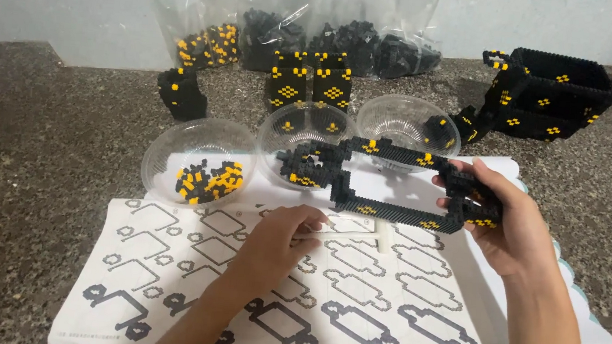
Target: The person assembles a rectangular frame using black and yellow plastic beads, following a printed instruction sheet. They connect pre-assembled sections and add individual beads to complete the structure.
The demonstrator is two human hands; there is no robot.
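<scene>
R hand (pixel 511 227) gripping black-yellow brick frame (pixel 393 183), L hand (pixel 277 243) on diagram sheet (pixel 382 311)

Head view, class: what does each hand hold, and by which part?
The right hand holds the black-and-yellow brick frame by its right end. The left hand rests on the instruction sheet; any grip there cannot be told.

The light is soft and fairly bright, coming mostly from above. The white paper sheet (pixel 383 304) looks the brightest. Shiny spots glint on the clear plastic bags (pixel 298 9) at 12 o'clock and on the rims of the clear bowls (pixel 167 160). Shadows are faint and short. The picture is mostly sharp, with slight blur and some bending toward the corners.
</scene>
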